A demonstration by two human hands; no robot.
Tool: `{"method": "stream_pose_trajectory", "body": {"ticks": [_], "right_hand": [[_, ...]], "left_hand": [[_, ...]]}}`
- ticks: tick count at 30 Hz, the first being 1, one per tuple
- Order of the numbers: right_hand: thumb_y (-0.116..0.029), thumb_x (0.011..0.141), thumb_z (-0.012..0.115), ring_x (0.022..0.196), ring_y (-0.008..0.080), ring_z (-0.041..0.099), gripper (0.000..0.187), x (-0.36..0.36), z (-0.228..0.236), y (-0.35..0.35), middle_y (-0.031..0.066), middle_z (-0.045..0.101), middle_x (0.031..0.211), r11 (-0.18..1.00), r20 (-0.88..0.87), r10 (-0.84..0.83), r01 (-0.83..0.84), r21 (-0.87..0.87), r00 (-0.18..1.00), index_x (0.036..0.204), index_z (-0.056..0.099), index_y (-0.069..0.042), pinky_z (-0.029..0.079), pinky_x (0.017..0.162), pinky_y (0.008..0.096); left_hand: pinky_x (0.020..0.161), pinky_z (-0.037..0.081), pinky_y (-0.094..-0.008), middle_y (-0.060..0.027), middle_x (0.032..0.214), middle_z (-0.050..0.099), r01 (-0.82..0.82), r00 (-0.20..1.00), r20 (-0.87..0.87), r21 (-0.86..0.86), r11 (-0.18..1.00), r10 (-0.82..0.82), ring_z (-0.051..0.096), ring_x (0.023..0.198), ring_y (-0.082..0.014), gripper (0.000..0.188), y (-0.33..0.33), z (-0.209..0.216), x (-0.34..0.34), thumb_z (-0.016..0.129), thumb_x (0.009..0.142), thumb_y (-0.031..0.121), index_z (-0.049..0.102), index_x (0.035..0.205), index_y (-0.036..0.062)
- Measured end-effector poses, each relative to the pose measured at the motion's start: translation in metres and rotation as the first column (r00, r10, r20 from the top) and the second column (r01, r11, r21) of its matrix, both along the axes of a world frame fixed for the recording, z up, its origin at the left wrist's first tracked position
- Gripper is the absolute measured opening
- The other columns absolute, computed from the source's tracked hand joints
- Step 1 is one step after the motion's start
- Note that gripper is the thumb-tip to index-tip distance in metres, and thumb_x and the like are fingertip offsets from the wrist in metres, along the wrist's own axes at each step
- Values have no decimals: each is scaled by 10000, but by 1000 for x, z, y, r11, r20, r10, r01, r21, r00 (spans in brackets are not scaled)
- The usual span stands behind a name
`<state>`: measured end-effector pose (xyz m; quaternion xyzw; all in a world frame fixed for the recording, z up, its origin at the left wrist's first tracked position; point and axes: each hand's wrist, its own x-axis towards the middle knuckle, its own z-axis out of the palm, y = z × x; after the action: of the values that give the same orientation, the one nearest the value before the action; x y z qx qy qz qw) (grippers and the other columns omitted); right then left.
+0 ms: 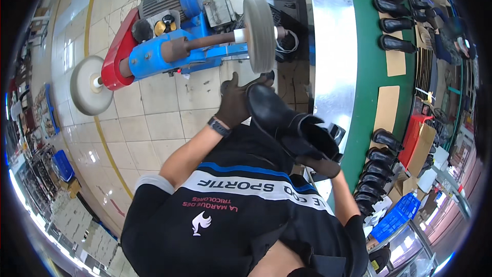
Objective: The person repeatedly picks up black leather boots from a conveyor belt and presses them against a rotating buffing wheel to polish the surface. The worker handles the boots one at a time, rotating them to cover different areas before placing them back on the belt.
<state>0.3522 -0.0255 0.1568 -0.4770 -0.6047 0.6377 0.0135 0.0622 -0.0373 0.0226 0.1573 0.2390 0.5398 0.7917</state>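
Observation:
A shiny black ankle boot (274, 115) is held in front of my body, its toe toward the upper left and its open top toward the lower right. My left hand (234, 103), in a dark brown glove, grips the toe end; its thumb sticks up and its other fingers are partly hidden behind the boot. Under the shaft and heel end, my right hand (323, 166), also gloved, supports the boot, with most of its fingers hidden. Just beyond the toe stands a pale buffing wheel (260, 35), apart from the boot.
The blue and red polishing machine (159, 54) carries a second wheel (91, 86) at its left end. A metal ledge (335, 46) runs along my right, beside a green bench (365, 72) with rows of black footwear (397, 43). Blue crates (397, 216) sit farther right.

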Motion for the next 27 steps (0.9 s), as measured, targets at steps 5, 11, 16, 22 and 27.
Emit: {"method": "stream_pose_trajectory", "body": {"ticks": [5,11,16,22,27], "right_hand": [[-100,762,732,1136,215,561,612,-25,-36,-20,116,587,1263,871,29,-454,450,-195,891,1320,510,15,451,974,341],[-158,800,671,1084,203,587,495,-51,-90,-25,105,614,1199,621,-35,-760,710,-332,648,1248,573,27,460,956,325],[-181,827,663,998,184,624,336,-65,-148,-21,92,676,1041,639,-61,-750,697,-325,659,1083,667,36,480,906,319],[-161,822,687,914,161,639,257,-116,-165,13,78,673,957,494,-99,-856,743,-452,508,1022,658,-2,511,813,307],[-167,855,646,989,206,628,295,-118,-213,17,84,641,1106,504,-219,-853,635,-585,474,1120,634,-36,506,887,338]], "left_hand": [[1048,422,-417,-193,1279,564,-69,859,431,-437,897,276,558,1175,-266,847,43,-25,20,142,960,667,442,1348,-24],[950,506,-409,-171,1176,607,-119,906,276,-560,820,320,617,1049,-274,722,69,-67,15,188,997,603,483,1297,17],[1044,435,-452,-167,1324,544,-114,962,140,-578,808,235,552,1196,-300,705,75,-112,3,199,998,597,412,1400,59],[928,496,-373,-89,1192,611,-163,987,-66,-396,904,149,602,1089,-212,459,97,-152,-14,342,1013,421,495,1282,82],[994,465,-453,-174,1291,574,78,624,776,54,996,-91,583,1162,-306,700,120,-200,-32,203,996,584,442,1376,47]]}}
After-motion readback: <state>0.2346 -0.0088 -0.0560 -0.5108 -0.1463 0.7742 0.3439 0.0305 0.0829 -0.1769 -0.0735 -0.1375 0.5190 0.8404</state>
